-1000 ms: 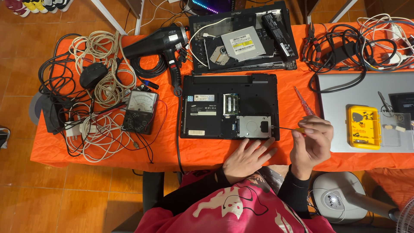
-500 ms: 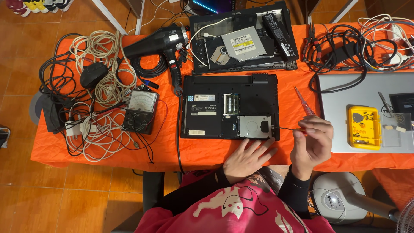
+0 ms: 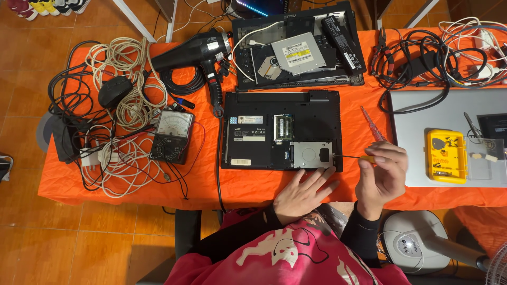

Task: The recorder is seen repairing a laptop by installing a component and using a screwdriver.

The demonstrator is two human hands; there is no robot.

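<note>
Laptop (image 3: 282, 129) sits base-up near the front edge of the worktop (image 3: 127, 187), middle of the orange cloth. Bottom panel is off: memory sticks and the silver drive caddy (image 3: 311, 154) are exposed at its front right corner.

Left hand (image 3: 302, 194) lies flat and open, fingers spread, on the front edge of the laptop just below the caddy, holding nothing, bracing the case.

Right hand (image 3: 381, 177) is closed around a small screwdriver (image 3: 351, 157), shaft running level to the left, tip at the caddy's right edge. Can't tell whether the tip is seated in a screw head; too small.

Looks like the step in hand is working a screw at the drive caddy. Judging from that, the next move calls for the tip squarely in the head, steady pressure along the shaft, and the left hand keeping the case from sliding on the cloth.

Around it: a second screwdriver (image 3: 372, 124) just right of the laptop, a yellow bit case (image 3: 447, 155) on a grey laptop lid at the right edge, a meter (image 3: 170, 135) and a hair dryer (image 3: 198, 53) left of the laptop, another opened laptop at the back edge.
</note>
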